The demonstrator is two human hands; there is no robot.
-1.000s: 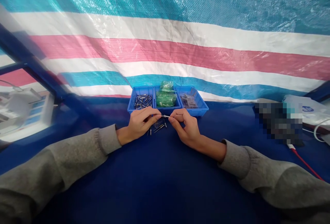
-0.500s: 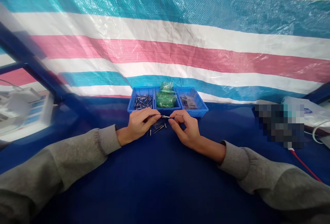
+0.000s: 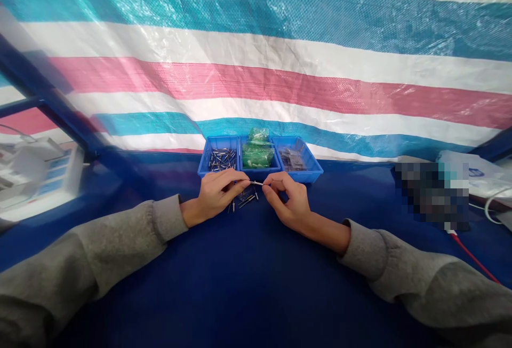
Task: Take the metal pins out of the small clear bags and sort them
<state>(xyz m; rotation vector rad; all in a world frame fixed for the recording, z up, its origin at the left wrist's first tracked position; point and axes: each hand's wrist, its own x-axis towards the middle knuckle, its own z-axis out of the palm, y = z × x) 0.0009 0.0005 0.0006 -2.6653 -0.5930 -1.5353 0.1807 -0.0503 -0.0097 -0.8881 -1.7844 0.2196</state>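
Observation:
A thin metal rivet (image 3: 256,183) spans the gap between my hands, just in front of the blue bins. My left hand (image 3: 218,190) pinches its left end between thumb and fingers. On its other end, the thumb and forefinger of my right hand (image 3: 288,198) are closed. Below the fingertips, several loose rivets (image 3: 247,201) lie on the blue table (image 3: 240,278), partly hidden by my left hand. The left bin (image 3: 203,162) holds many rivets, the middle bin (image 3: 261,168) a green plastic bag (image 3: 258,155), and the right bin (image 3: 314,169) small clear packets (image 3: 293,159).
A striped plastic sheet (image 3: 256,81) hangs behind the bins. On the right are a pixelated dark object (image 3: 432,193) with a red cable (image 3: 476,261) and a clear plastic bag (image 3: 480,174). White equipment (image 3: 48,177) stands at the left edge.
The rivet between my fingers has turned slightly, and its pale thicker part now shows less. Both hands have kept nearly the same place.

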